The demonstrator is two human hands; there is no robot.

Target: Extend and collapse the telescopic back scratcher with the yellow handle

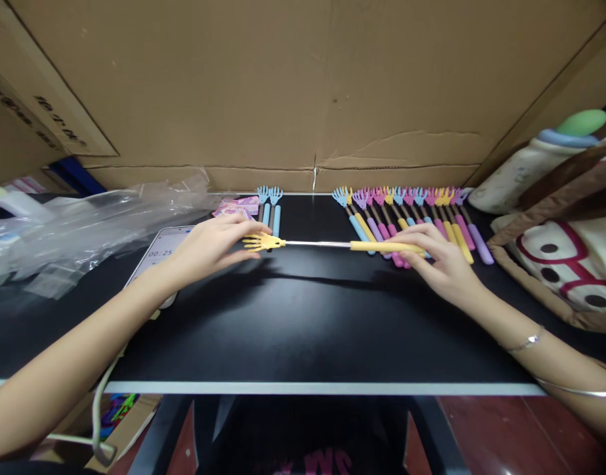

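I hold a yellow telescopic back scratcher (332, 245) level above the black table (293, 316), its metal rod drawn out. My left hand (211, 245) pinches the yellow claw head at the left end. My right hand (444, 264) grips the yellow handle at the right end. Behind my right hand lies a row of several collapsed scratchers (411, 214) in blue, yellow, pink and purple. Two blue scratchers (272, 208) lie side by side behind my left hand.
A phone showing a timer (160, 254) lies under my left wrist. Crumpled clear plastic bags (85, 221) fill the left side. Pink packets (236, 208) sit by the blue scratchers. A cardboard wall (303, 92) closes the back. A cloth bag (564, 244) stands at the right.
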